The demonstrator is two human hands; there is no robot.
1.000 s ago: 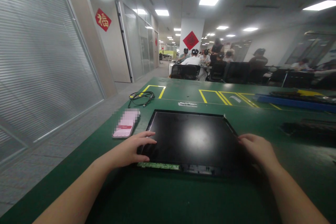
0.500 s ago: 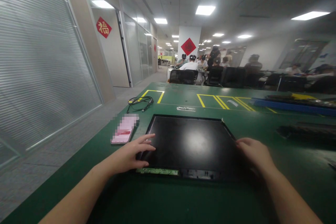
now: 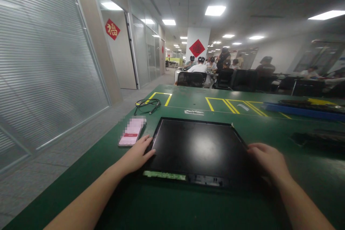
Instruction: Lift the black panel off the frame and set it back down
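A black display panel (image 3: 194, 143) lies flat on the green table, its glossy face up. A green circuit strip (image 3: 164, 175) is exposed along its near edge. My left hand (image 3: 138, 153) is at the panel's left edge, thumb on the near side and fingers along the rim, closed on it. At the opposite edge, my right hand (image 3: 266, 156) pinches the rim, with its lower fingers partly hidden in shadow.
A phone (image 3: 132, 133) lies left of the panel, and a coiled black cable (image 3: 147, 106) sits behind it. Yellow tape (image 3: 233, 106) marks the table's far side. A blue tray (image 3: 302, 110) with dark parts is at far right. People sit beyond.
My left hand has drawn back from over the panel's face to its left rim. My right hand keeps its place at the right edge. The whole view has shifted slightly.
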